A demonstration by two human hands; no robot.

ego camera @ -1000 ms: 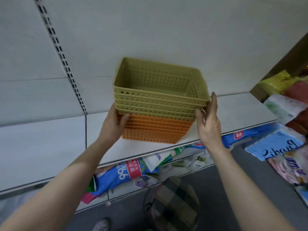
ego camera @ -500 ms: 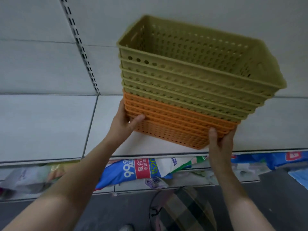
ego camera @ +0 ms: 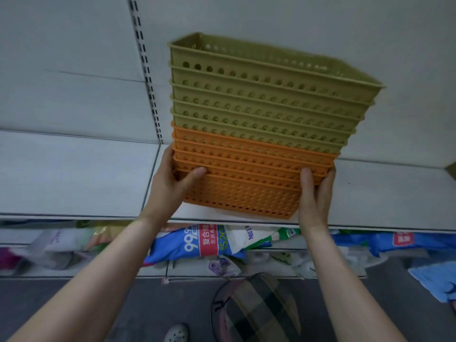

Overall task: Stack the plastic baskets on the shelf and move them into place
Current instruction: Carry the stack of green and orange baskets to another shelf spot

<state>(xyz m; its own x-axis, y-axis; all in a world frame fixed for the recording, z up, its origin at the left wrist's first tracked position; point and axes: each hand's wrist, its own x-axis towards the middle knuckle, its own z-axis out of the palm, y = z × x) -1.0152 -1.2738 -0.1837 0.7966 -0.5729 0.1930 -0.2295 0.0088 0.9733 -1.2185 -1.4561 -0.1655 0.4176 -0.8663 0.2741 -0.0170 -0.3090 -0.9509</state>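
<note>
A nested stack of perforated plastic baskets fills the middle of the head view: several olive-green baskets (ego camera: 266, 99) on top of several orange baskets (ego camera: 246, 191). The stack is tilted, its right side lower, just above the front of the white shelf (ego camera: 74, 178). My left hand (ego camera: 172, 186) grips the left end of the orange baskets, thumb across the front. My right hand (ego camera: 314, 193) grips the right end, thumb on the front wall. I cannot tell whether the stack's bottom touches the shelf.
A slotted upright rail (ego camera: 148, 77) runs down the white back panel left of the stack. Under the shelf lie blue and white detergent bags (ego camera: 204, 240) and other packets. A plaid bag (ego camera: 256, 309) and a shoe (ego camera: 176, 333) are on the dark floor.
The stack has come up off the shelf and closer to me, tilted down to the right. My right hand moved from the green rims to the orange baskets' right end.
</note>
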